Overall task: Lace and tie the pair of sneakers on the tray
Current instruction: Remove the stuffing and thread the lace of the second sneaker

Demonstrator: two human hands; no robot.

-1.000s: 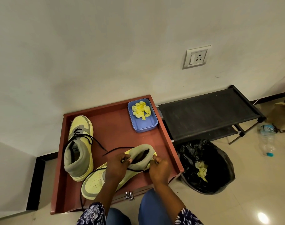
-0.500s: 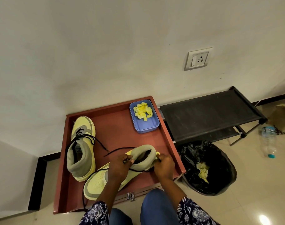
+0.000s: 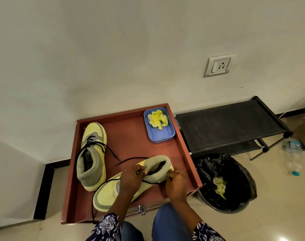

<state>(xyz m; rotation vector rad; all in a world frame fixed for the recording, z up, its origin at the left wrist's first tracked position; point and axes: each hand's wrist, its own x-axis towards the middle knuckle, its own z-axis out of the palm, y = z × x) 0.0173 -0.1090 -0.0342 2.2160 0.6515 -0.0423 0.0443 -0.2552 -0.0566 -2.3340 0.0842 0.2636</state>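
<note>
the near sneaker (image 3: 124,185) lies slantwise across the front of the red-brown tray (image 3: 131,141), toe toward the person's left and collar toward the right, likely turned that way so the eyelets face both hands. the left hand (image 3: 131,180) is curled over the tongue area, fingers pinching at the black lace (image 3: 131,159) near the collar; the right hand (image 3: 176,181) is curled at the heel side of the collar, seemingly steadying the shoe, though what its fingertips pinch i can't make out. loose lace ends trail onto the tray floor and over its front edge. the other sneaker (image 3: 92,153) stands upright at the tray's left, laced low down, its ends lying slack. both are pale yellow with padded grey suede-like collars and thick rubbery soles. a blue plastic dish (image 3: 159,134) of crumpled yellow paper sits in the far right corner.
</note>
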